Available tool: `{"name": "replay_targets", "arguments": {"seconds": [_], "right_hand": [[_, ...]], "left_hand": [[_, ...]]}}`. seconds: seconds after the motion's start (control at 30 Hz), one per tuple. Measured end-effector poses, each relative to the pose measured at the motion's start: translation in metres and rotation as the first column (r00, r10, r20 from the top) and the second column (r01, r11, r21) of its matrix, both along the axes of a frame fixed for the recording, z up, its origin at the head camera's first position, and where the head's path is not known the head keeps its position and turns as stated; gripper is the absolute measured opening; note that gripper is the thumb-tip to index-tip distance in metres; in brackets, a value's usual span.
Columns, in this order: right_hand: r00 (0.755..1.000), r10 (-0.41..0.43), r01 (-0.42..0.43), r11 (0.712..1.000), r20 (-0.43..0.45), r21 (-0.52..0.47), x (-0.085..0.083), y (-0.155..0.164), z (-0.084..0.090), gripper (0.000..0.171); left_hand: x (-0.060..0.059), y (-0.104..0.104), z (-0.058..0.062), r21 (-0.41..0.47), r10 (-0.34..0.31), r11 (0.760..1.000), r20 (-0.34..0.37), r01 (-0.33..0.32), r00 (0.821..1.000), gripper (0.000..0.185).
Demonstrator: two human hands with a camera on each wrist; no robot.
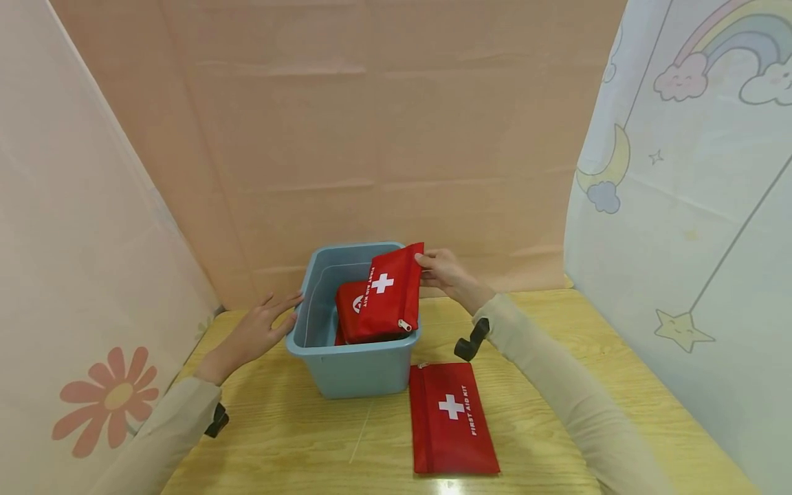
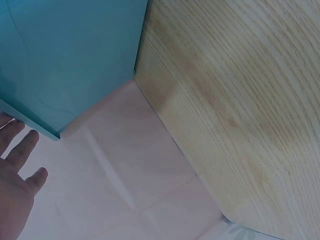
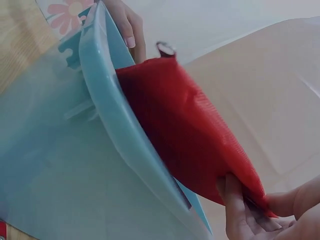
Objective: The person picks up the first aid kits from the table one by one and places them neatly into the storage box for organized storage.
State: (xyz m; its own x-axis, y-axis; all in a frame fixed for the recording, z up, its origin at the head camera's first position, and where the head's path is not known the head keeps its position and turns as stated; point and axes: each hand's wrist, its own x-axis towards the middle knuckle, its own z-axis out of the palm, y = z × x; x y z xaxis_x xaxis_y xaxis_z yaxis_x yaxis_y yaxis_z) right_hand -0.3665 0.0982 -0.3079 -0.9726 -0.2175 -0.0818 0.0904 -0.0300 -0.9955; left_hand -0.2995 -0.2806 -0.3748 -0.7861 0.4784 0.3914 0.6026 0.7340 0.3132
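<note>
A red zipped first aid pouch (image 1: 396, 292) is tilted over the right side of a blue plastic bin (image 1: 365, 375). My right hand (image 1: 447, 273) pinches its upper right edge between thumb and fingers; in the right wrist view the pouch (image 3: 185, 130) bulges above the rim. Below it, inside the bin, lies another red case (image 1: 348, 302) with a white emblem, partly covered. My left hand (image 1: 262, 328) rests with extended fingers on the bin's left rim. A second red first aid pouch (image 1: 448, 440) lies flat on the table, right of the bin.
The wooden table (image 1: 278, 440) carries the bin near its back edge. Behind stands a tan paper backdrop (image 1: 371, 137). Printed white curtains (image 1: 693, 206) close off both sides.
</note>
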Motion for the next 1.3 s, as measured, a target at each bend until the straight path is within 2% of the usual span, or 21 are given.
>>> {"name": "replay_targets", "arguments": {"seconds": [0.37,0.9,1.1,1.3], "right_hand": [[0.999,0.044,-0.044,0.999,-0.003,0.026,0.001,-0.014,-0.005,0.039],[0.999,0.034,-0.037,0.996,0.039,0.083,0.004,-0.032,-0.009,0.039],[0.997,0.067,-0.070,0.993,0.028,0.097,0.005,-0.039,-0.009,0.040],[0.998,0.061,-0.064,0.992,0.028,0.111,0.007,-0.045,-0.011,0.038]], "left_hand": [[-0.001,0.000,-0.002,0.008,-0.009,1.000,0.000,0.009,1.000,0.045],[0.001,0.002,0.000,0.008,-0.005,1.000,-0.001,0.005,1.000,0.046],[0.001,0.001,0.001,0.019,-0.006,1.000,0.010,0.006,1.000,0.045],[0.002,0.001,0.000,0.015,-0.007,1.000,0.006,0.007,1.000,0.045]]}}
